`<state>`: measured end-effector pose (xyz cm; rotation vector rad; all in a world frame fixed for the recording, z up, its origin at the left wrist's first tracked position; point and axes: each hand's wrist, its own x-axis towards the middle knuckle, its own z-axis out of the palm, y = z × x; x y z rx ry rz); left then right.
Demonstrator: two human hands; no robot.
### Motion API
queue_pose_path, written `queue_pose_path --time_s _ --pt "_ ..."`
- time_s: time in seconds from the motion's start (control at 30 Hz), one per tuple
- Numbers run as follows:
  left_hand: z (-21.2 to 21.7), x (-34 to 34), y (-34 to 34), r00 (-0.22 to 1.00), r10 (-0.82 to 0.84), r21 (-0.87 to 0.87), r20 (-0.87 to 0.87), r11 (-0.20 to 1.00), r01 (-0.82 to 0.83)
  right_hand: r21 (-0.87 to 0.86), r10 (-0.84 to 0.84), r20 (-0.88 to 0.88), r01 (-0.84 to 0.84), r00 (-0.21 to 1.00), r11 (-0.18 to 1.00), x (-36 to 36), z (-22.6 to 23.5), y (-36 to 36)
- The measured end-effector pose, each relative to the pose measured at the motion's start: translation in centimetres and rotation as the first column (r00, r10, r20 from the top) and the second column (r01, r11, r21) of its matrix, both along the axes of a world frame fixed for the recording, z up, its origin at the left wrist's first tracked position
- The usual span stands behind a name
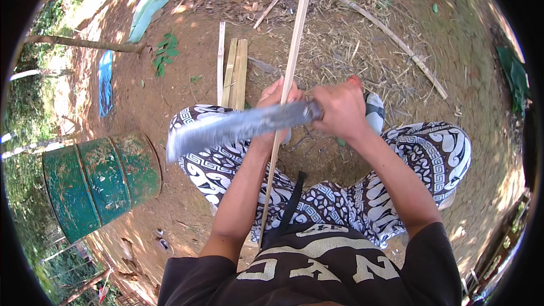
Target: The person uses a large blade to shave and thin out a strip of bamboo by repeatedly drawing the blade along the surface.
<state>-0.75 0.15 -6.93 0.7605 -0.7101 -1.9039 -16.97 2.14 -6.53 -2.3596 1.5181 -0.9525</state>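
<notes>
My right hand [341, 107] is wrapped round the handle of a machete [238, 124]. Its broad grey blade, smeared by motion, reaches left across my left forearm and over my left knee. My left hand [272, 93] grips a long, pale bamboo strip [296, 42], which runs from my lap up and away from me, slightly tilted to the right. The blade passes in front of the strip just below my left fingers; whether it touches the strip I cannot tell.
Split bamboo slats [240, 73] lie on the dirt beyond my left knee. A rusty green drum [102, 184] lies at the left. Shavings [351, 51] and a long thin stick [391, 33] are at the far right. A banana leaf [150, 5] lies far left.
</notes>
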Motion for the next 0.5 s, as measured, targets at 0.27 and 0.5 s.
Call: queue_pose_path --time_s 0.27,0.5 --pt "-0.8 1.0 0.2 1.0 0.005 -0.093 0.015 0.996 -0.004 0.004 -0.053 0.009 0.053 0.999 0.999 -0.6 0.4 0.0" --pt "0.7 0.2 0.0 0.993 -0.112 -0.149 -0.041 0.983 0.105 0.095 -0.277 -0.011 0.276 0.961 0.956 -2.8 0.6 -3.3"
